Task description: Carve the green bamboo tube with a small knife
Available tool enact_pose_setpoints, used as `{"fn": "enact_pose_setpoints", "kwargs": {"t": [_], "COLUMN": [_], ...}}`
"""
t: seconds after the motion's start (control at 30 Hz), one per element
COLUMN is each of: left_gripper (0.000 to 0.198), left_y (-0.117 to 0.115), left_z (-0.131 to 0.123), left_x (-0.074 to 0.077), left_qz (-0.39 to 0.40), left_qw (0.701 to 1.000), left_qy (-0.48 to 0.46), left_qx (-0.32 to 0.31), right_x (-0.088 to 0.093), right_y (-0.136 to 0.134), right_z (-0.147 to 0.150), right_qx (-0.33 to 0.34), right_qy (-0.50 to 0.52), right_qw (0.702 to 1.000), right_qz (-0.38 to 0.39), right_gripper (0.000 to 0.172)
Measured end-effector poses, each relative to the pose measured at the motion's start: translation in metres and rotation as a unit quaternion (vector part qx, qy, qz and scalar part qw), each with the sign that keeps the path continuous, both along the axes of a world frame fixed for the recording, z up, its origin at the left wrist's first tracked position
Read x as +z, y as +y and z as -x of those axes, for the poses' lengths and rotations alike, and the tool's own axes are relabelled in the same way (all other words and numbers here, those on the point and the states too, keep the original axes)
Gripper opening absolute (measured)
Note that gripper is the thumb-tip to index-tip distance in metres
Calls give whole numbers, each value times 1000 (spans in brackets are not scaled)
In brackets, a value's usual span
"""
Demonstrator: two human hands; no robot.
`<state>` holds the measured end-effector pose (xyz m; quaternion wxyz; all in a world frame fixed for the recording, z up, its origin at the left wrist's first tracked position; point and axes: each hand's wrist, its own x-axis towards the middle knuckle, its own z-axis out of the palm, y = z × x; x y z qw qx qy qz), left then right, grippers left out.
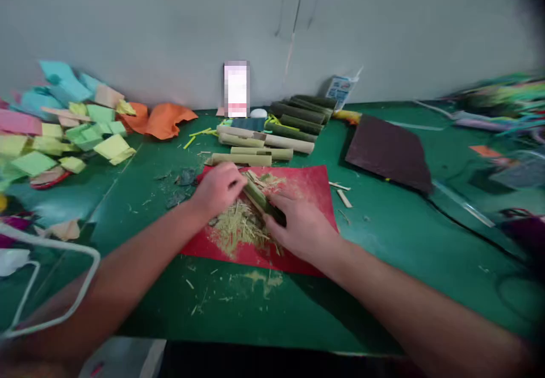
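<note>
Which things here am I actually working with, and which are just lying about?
Apparently in use: green bamboo piece in the right hand; red sheet below; shavings on it; probably the bamboo lengths behind.

Seemingly lying about: lit phone; pastel paper pieces; crumpled orange sheet; dark brown panel.

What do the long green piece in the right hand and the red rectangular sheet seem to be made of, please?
Long green piece: probably bamboo, dull-skinned, judging by pale fibrous shavings nearby. Red rectangular sheet: matte, perhaps paper or felt, showing no glare.
</note>
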<state>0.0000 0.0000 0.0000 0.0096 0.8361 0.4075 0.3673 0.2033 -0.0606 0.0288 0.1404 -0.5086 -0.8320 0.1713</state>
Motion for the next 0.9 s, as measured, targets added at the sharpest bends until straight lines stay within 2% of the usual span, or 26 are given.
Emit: {"fn": "enact_pose_setpoints", "kwargs": {"t": [0.07, 0.17, 0.33, 0.43, 0.47, 0.57, 0.6, 0.7, 0.83, 0.9], "left_gripper": [18, 17, 19, 14, 15, 18, 19, 14, 17, 14], "left_y": [-11, -19, -20, -22, -22, -22, -22, -23, -14, -10], "left_z": [-7, -12, -13, -14, -14, -13, -13, -12, -6, -4], "left_x": [3, 6, 6, 5, 6, 7, 7, 7, 6, 6], "left_qz": [20, 37, 12, 48, 44, 20, 19, 49, 12, 25], "left_qw": [998, 995, 999, 991, 992, 999, 999, 993, 999, 998], "left_qy": [16, 23, 5, 44, 36, 1, 5, 41, -9, -13], "left_qx": [-51, -86, -42, -116, -108, -31, -32, -103, -35, -48], "right_x": [-1, -4, -6, -6, -5, -4, -4, -4, -6, -6], "right_y": [-2, -3, -1, -1, -1, -2, -2, -2, -1, -1], "right_z": [-1, -2, -3, -3, -3, -2, -2, -2, -2, -1], "right_qx": [-1, 1, 6, 6, 3, -1, 1, 8, 2, 5], "right_qy": [2, 6, 10, 13, 9, 3, 6, 12, 1, 5], "right_qw": [1000, 1000, 1000, 1000, 1000, 1000, 1000, 1000, 1000, 1000], "right_qz": [2, 0, -11, 2, 2, -13, -14, -6, -20, -23], "right_gripper": [20, 19, 16, 14, 15, 17, 16, 14, 18, 18]}}
